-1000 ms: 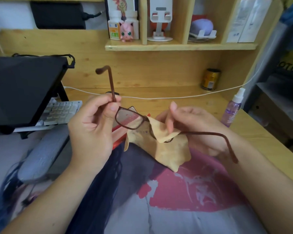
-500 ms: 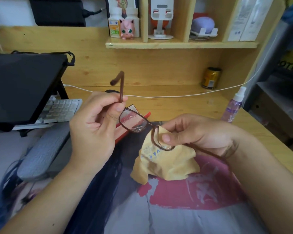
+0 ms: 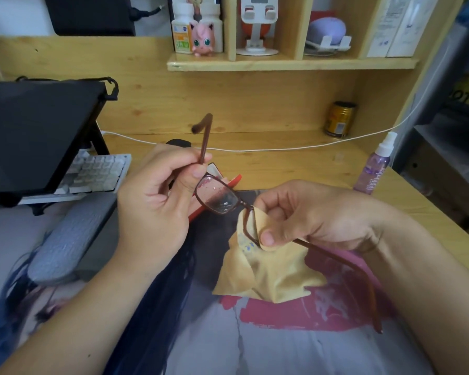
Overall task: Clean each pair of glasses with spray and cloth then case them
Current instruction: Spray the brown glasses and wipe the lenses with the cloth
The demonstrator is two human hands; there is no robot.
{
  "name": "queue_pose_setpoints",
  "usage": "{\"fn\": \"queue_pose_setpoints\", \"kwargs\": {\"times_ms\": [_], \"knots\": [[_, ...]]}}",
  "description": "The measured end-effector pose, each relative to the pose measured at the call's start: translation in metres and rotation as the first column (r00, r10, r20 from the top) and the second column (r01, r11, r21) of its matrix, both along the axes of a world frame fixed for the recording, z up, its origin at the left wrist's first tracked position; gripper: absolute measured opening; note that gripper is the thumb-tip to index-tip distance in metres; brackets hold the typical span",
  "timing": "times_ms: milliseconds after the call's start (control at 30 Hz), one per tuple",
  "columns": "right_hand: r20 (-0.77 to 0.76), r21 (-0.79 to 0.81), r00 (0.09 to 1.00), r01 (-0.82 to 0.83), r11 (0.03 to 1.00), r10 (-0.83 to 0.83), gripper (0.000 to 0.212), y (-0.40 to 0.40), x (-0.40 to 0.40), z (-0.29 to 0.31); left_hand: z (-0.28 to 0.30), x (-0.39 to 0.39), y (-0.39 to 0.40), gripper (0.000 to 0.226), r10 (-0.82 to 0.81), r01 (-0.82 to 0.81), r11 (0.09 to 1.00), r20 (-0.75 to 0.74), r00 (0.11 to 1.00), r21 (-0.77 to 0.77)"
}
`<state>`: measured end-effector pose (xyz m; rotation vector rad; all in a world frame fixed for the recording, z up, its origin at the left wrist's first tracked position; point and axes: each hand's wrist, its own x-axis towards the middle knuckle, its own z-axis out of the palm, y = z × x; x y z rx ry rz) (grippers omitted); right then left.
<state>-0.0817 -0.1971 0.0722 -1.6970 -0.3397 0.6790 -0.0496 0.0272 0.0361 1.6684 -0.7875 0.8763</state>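
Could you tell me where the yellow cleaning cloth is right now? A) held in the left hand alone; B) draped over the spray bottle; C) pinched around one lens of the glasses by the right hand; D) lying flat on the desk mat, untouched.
C: the right hand pinches the yellow cloth around one lens of the glasses, while the left hand holds only the frame by its temple.

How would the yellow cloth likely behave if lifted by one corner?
Probably floppy: the yellow cloth hangs in loose folds below the right hand. Likely light, since a pinch against the glasses holds it.
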Motion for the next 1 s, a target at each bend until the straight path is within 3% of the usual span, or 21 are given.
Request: {"fn": "queue_pose_setpoints", "kwargs": {"times_ms": [200, 333, 433, 567, 667, 867, 1000], "knots": [[0.118, -0.206, 0.992, 0.062, 0.977, -0.038, 0.021, 0.002, -0.004, 0.003, -0.003, 0.001, -0.001, 0.012, 0.004, -0.004, 1.0, -0.047, 0.999, -0.004], [0.193, -0.122, 0.969, 0.18, 0.976, -0.154, 0.026, 0.013, -0.009, 0.005, 0.0, 0.001, -0.001, 0.017, -0.005, -0.01, 0.994, -0.135, 0.991, -0.108], [0.211, -0.086, 0.967, 0.164, 0.983, -0.143, 0.019, 0.019, -0.01, 0.003, 0.001, 0.0, -0.002, 0.016, -0.006, -0.006, 0.996, -0.132, 0.991, -0.094], [0.023, 0.041, 0.992, 0.122, 0.992, -0.123, 0.01, 0.015, -0.009, -0.001, 0.0, 0.003, 0.002, 0.014, 0.005, -0.014, 0.997, -0.127, 0.992, -0.072], [-0.083, 0.048, 0.995, 0.062, 0.997, -0.058, 0.018, 0.013, -0.008, 0.002, 0.0, 0.004, 0.003, 0.014, 0.03, -0.032, 0.999, -0.085, 0.996, -0.03], [-0.017, 0.082, 0.983, 0.185, 0.979, -0.184, 0.01, 0.021, -0.011, -0.004, 0.0, 0.003, -0.001, 0.015, 0.016, -0.024, 0.998, -0.121, 0.992, -0.064], [0.03, 0.096, 0.968, 0.244, 0.965, -0.248, 0.038, 0.023, -0.011, -0.008, 0.001, 0.001, -0.003, 0.016, -0.015, 0.004, 0.997, -0.145, 0.989, -0.077]]}}
